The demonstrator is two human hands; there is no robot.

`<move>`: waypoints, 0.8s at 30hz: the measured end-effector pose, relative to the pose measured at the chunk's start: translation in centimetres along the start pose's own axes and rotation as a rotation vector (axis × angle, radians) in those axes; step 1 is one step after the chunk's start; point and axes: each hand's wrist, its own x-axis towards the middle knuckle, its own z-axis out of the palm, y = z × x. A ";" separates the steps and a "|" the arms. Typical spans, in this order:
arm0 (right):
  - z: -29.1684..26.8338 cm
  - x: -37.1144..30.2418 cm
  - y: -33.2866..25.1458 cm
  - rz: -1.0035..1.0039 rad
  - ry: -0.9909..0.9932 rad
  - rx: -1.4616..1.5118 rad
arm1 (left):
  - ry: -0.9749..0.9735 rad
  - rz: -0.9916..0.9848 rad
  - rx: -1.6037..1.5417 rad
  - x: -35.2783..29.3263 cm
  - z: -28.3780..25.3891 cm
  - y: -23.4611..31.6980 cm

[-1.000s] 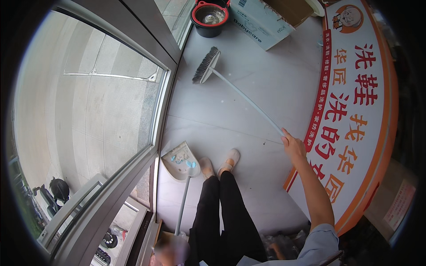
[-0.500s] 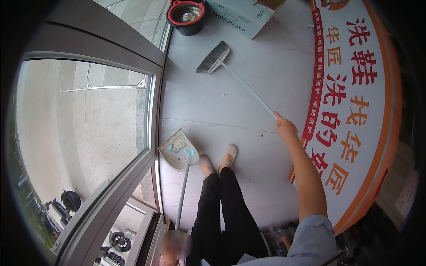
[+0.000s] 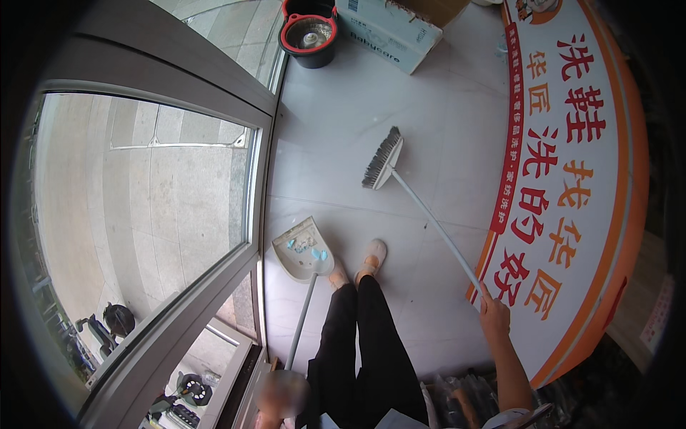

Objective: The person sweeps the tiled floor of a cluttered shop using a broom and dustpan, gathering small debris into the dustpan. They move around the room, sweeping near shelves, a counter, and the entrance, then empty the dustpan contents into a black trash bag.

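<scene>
My right hand point(image 3: 494, 316) is closed round the thin pale handle of a broom point(image 3: 384, 159). The broom's head, with dark grey bristles, rests on the floor ahead of my feet. At the lower left my left hand point(image 3: 270, 409) is closed at the top end of a long-handled dustpan point(image 3: 284, 266); a round blur covers part of the grip. The cream pan lies on the floor beside my left foot, its mouth facing forward. Inside it are several light blue scraps point(image 3: 318, 254) and some grey dirt.
Glass doors with grey frames point(image 3: 261, 179) run along the left. A black and red mop bucket point(image 3: 311, 43) and a pale blue cardboard box point(image 3: 389, 36) stand at the far end. A curved white and orange printed counter point(image 3: 564, 186) bounds the right. Plastic-wrapped items point(image 3: 464, 400) lie behind me.
My right hand has drawn back toward me, bringing the broom head nearer along the floor and to the right. The dustpan stays by my left foot, held as before.
</scene>
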 end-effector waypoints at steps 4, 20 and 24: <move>-3.1 10.2 -9.6 -0.314 0.132 -0.083 | -0.074 -0.444 -0.161 0.4 -3.1 8.0; -9.2 19.9 -21.3 -0.240 0.094 -0.020 | -0.029 -0.484 -0.319 -0.8 -2.0 4.7; -3.2 13.4 -12.6 -0.084 -0.006 0.124 | -0.054 -0.491 -0.313 -0.7 -1.9 3.7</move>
